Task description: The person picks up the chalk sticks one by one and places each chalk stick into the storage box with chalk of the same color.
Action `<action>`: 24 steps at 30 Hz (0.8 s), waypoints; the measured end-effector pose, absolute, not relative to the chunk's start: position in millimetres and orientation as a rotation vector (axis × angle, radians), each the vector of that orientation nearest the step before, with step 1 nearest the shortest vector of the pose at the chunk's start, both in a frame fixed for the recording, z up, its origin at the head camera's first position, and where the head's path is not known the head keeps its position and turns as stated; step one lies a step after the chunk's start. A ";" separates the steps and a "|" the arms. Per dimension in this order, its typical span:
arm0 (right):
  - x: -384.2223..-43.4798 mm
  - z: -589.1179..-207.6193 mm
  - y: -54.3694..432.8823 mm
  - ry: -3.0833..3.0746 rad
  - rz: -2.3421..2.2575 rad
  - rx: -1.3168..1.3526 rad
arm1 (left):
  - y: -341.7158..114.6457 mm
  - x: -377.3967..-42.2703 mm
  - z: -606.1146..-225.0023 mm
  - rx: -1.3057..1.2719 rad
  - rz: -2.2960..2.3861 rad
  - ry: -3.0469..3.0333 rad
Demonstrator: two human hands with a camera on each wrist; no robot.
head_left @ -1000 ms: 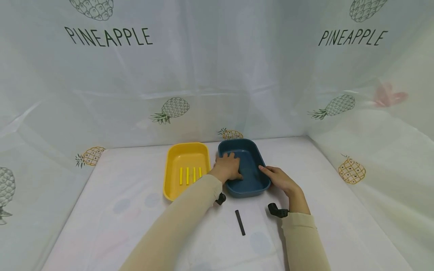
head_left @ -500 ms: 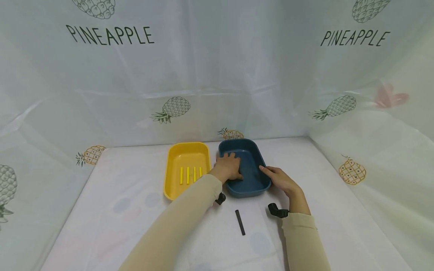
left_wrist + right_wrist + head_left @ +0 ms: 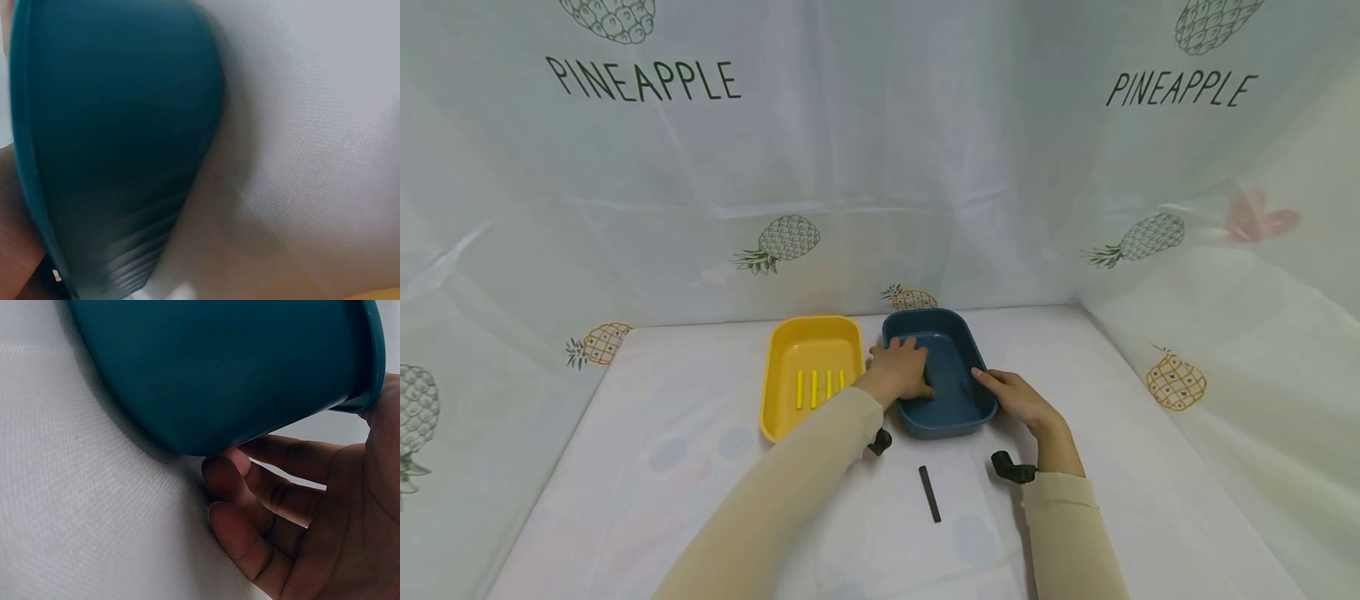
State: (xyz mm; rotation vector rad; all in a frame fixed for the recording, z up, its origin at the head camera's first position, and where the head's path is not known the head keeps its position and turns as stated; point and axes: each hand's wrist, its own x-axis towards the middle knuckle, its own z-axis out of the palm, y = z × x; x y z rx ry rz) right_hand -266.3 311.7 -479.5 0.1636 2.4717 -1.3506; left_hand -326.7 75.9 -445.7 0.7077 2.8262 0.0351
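In the head view my left hand, back up, lies over the left rim of the blue tray, its fingers pointing forward and its thumb to the right. A narrow dark strip shows between its fingers and thumb; what lies beneath the hand is hidden, so I cannot tell what it grips. My right hand holds the tray's right rim. The right wrist view shows this right hand with its fingers curled below the outer wall of the tray. The tray wall fills much of the left wrist view.
Left of the blue tray stands a yellow tray with several yellow sticks side by side in it, partly behind the left sleeve. One black stick lies on the white cloth in front. A pineapple-print curtain hangs behind.
My left hand has shifted slightly to the left over the tray's rim, and the dark strip beside it shows more. The right hand and both trays stay in place.
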 end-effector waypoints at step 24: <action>-264.9 -482.7 311.2 2.481 -1.364 0.166 | 61.0 -277.0 -421.0 0.925 0.150 2.951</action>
